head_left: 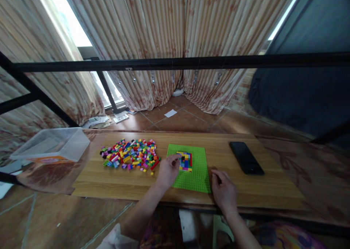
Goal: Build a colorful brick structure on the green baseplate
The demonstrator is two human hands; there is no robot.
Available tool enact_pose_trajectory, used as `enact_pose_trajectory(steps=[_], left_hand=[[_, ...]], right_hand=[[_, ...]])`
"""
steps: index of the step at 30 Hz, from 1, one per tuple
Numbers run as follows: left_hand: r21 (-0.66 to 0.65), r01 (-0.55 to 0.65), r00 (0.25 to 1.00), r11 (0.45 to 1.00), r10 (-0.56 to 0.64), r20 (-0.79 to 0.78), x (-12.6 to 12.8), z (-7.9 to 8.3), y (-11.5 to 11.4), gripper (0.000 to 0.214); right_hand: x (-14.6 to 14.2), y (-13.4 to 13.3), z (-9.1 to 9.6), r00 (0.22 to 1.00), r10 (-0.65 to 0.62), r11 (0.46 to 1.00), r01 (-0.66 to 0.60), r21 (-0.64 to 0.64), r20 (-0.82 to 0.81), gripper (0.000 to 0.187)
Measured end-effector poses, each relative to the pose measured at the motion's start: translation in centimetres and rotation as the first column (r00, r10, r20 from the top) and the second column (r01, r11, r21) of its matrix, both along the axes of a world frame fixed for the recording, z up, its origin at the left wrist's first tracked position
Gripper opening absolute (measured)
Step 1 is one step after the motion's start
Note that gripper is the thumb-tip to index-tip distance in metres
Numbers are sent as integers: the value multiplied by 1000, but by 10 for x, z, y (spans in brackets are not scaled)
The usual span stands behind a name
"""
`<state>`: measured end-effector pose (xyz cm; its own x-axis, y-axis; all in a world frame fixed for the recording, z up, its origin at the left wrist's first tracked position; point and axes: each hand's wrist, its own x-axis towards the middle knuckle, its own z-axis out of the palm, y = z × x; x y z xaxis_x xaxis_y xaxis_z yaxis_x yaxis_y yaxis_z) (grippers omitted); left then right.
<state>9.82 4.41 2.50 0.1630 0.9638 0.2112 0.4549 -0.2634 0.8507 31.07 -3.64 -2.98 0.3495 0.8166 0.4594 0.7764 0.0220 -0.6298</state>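
A green studded baseplate (pixel 197 179) lies on the wooden board, with a flat patch of mixed-colour toy bricks (pixel 186 163) built on it. My left hand (pixel 168 171) reaches over the plate's left edge, fingers pinched at the left side of the patch. Whether a brick is between those fingertips is too small to tell. Just off the plate's lower right edge, my right hand (pixel 225 192) rests with its fingers curled in, and nothing shows in them. To the left of the plate spreads a loose pile of small coloured bricks (pixel 131 154).
A black smartphone (pixel 246 158) lies on the right of the wooden board (pixel 120 187). At the far left stands a clear plastic bin (pixel 54 143). A black metal bar (pixel 164 63) runs across behind the table, before patterned curtains (pixel 147 23).
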Motion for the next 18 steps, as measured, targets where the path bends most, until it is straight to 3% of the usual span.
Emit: enact_pose_trajectory(steps=[8, 13, 18], left_hand=[[91, 47, 953, 995, -18, -303, 4, 10, 7, 23], [242, 117, 938, 963, -27, -345, 6, 6, 12, 20], [269, 109, 925, 957, 1, -380, 10, -1, 18, 22]], right_hand=[[0, 1, -1, 1000, 8, 1000, -8, 8, 7, 32], [0, 1, 0, 1000, 6, 1000, -6, 8, 3, 33], [0, 0, 1, 1000, 7, 1000, -7, 3, -6, 32]])
